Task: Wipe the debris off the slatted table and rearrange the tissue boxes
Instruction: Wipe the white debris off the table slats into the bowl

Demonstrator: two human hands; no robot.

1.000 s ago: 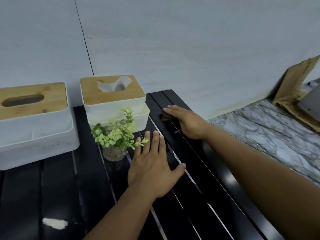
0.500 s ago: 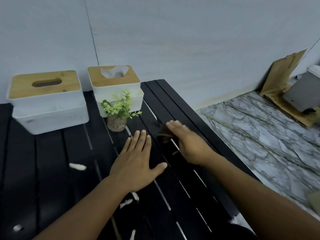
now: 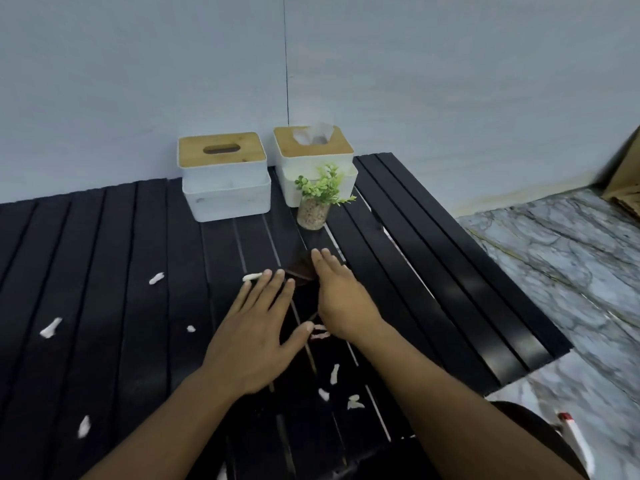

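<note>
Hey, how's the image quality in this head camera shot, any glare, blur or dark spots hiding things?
Head view: dim, bluish light overall; pale glare streaks run along the right slats of the black table; the marble floor at right is smeared by motion blur; the dark cloth under the right hand nearly vanishes against the slats; the left hand and white scraps read clearly.
</note>
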